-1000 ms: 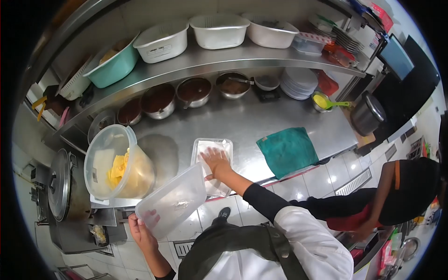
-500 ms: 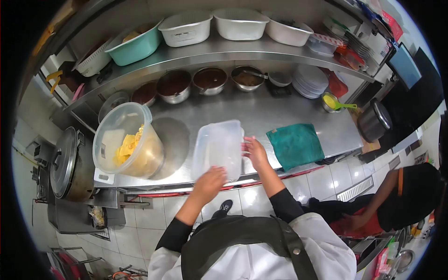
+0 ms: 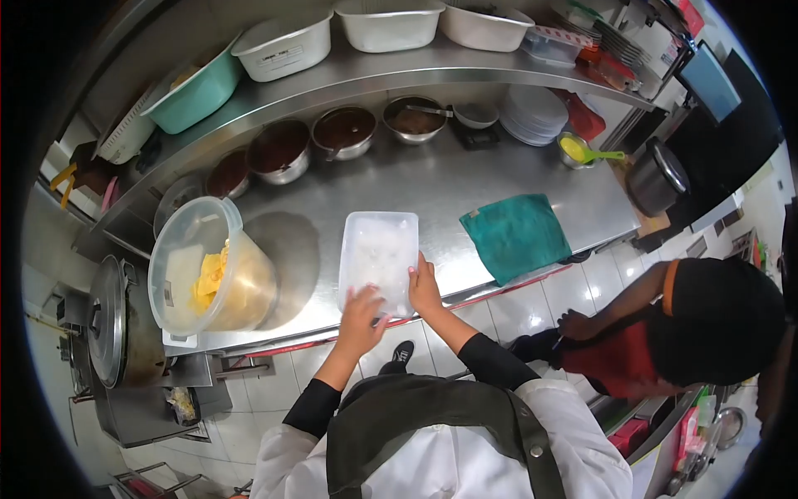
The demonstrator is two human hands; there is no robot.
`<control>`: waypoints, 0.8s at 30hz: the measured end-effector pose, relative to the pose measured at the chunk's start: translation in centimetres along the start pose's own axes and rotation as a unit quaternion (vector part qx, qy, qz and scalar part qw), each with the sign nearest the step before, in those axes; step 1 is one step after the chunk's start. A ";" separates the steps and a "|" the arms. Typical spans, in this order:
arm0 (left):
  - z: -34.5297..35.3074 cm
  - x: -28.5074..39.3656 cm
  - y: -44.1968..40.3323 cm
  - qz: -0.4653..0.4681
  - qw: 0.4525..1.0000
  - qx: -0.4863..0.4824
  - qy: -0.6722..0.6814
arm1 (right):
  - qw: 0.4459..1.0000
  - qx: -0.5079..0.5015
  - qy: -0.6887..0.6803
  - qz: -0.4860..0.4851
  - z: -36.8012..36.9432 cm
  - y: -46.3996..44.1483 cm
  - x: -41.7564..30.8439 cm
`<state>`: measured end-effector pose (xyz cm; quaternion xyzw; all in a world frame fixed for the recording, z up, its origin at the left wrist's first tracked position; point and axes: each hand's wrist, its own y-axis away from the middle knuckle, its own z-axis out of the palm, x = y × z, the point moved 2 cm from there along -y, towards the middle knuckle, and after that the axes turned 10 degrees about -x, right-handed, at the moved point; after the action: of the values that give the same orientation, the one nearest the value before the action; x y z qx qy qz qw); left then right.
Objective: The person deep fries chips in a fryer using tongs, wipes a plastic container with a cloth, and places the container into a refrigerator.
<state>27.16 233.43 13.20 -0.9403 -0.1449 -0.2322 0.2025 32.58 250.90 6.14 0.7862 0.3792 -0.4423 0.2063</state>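
Observation:
A translucent white plastic container point(image 3: 379, 249), rectangular, lies at the front of the steel counter, with something pale and indistinct inside or on it. My right hand point(image 3: 425, 287) grips its right side near the close corner, thumb at the rim. Over its near left corner is my left hand point(image 3: 363, 314), fingers spread and slightly blurred; whether they touch the container I cannot tell. Left of it stands a big clear plastic tub point(image 3: 254, 287) with yellow pieces point(image 3: 211, 279) inside. A green cloth point(image 3: 517, 239) lies flat to the right.
Metal bowls of dark sauce point(image 3: 278, 152) line the back, near stacked white plates point(image 3: 532, 116). A small bowl with a green-handled utensil point(image 3: 603, 155) is at right. Plastic bins point(image 3: 283, 50) fill the shelf above. A large lidded pot point(image 3: 112, 320) stands left; another person point(image 3: 648, 333) is at right.
My right hand has closed on the container's side, and the container sits straighter. My left hand has shifted slightly left with fingers spread. The other person has moved nearer, and the view has shifted.

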 end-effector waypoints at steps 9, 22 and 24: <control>1.4 -10.8 -1.2 -0.348 0.926 0.042 0.139 | 0.999 0.016 0.037 0.034 0.6 -0.1 -0.9; 3.2 -19.5 -4.6 -0.350 0.874 -0.020 0.335 | 0.998 0.019 0.000 0.065 -1.1 -6.9 1.1; 3.3 -21.1 -9.7 -0.344 0.898 -0.031 0.275 | 0.996 0.074 -0.011 0.048 -2.3 -11.0 -0.4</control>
<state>6.93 239.70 3.12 -0.7366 -0.3904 -0.5407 0.1125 25.10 259.16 7.83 0.8119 0.3045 -0.4673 0.1725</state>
